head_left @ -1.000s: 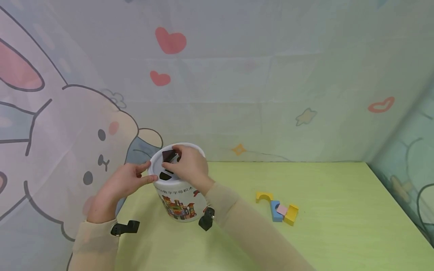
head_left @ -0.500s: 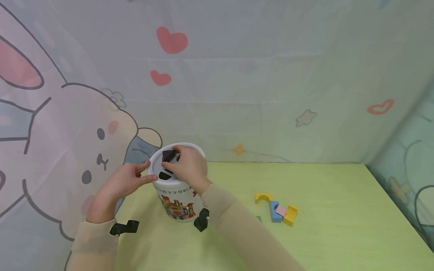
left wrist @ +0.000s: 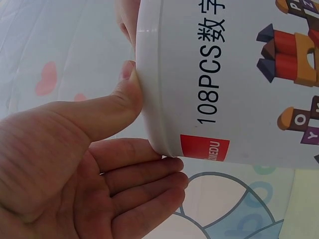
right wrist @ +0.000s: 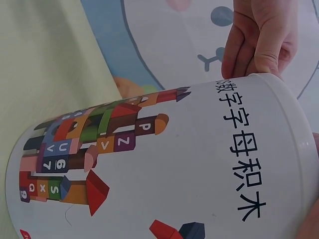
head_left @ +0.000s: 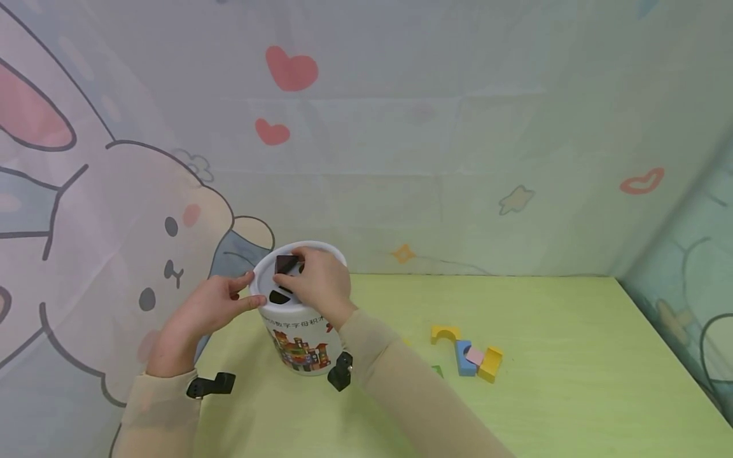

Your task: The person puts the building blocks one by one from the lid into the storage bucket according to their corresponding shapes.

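A white round bucket [head_left: 303, 343], printed with building pictures and lettering, stands upright on the table at left of centre in the head view. Its white lid [head_left: 263, 280] has dark cut-out holes. My left hand [head_left: 214, 305] touches the near-left rim with thumb and fingertips; in the left wrist view its fingers [left wrist: 144, 169] lie mostly straight against the edge. On top of the lid my right hand [head_left: 321, 280] pinches a dark brown block [head_left: 286, 263] between thumb and index finger. The block's lower part is hidden, so how deep it sits in a hole cannot be told.
Right of the bucket lie a yellow arch block [head_left: 445, 333], a blue block [head_left: 465, 359], a pink block [head_left: 474, 355] and a yellow block [head_left: 490, 364]. A green block [head_left: 438, 370] shows partly behind the right sleeve. A printed cloth [head_left: 372, 210] hangs behind the table.
Since one second ago my right forearm has shifted slightly left, so part of a green block now shows beside the sleeve. Both hands stay at the lid, almost still.
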